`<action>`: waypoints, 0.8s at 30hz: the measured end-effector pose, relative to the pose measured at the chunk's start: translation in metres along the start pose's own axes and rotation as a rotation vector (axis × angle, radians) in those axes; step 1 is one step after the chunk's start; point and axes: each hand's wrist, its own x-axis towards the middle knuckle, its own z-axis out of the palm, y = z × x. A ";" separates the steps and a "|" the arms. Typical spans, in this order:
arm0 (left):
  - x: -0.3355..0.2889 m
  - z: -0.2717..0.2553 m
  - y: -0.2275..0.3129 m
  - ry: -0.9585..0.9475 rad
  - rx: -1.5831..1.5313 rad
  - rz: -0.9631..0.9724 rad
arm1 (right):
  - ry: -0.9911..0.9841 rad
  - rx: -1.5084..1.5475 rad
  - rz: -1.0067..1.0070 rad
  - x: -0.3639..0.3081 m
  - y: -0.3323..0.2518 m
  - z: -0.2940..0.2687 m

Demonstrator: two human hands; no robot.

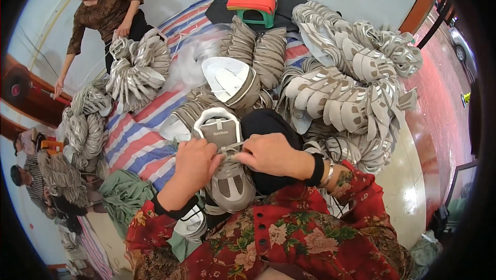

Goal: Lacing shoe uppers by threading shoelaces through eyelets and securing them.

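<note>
A grey-beige shoe upper point(232, 192) with a white-edged collar rests on my lap, its toe pointing toward me and its tongue standing up at the far end. My left hand point(194, 163) is closed at the left side of the lacing, fingers bent inward. From the right, my right hand point(274, 155) pinches a pale shoelace point(231, 149) over the throat of the upper. Both hands meet close together there. The fingertips cover part of the lace, so how it is threaded is hard to make out. White-lined pieces point(192, 225) sit below my left wrist.
Stacked shoe uppers point(336, 94) heap up at the right. Another white-lined stack point(230, 81) lies just ahead on the striped sheet point(139, 148). A green stool point(258, 19) with red cloth stands behind. At the far left a person point(106, 13) holds a bundle of uppers point(138, 73).
</note>
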 end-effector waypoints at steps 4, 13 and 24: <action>-0.009 -0.004 -0.014 -0.191 -0.746 -0.411 | 0.063 0.012 -0.076 0.004 0.009 0.028; -0.031 -0.009 -0.035 0.018 -1.688 -0.354 | -0.225 0.293 -0.087 -0.002 0.034 -0.031; -0.005 0.023 -0.039 0.485 -2.224 -0.495 | -0.228 1.987 0.103 0.058 0.018 0.016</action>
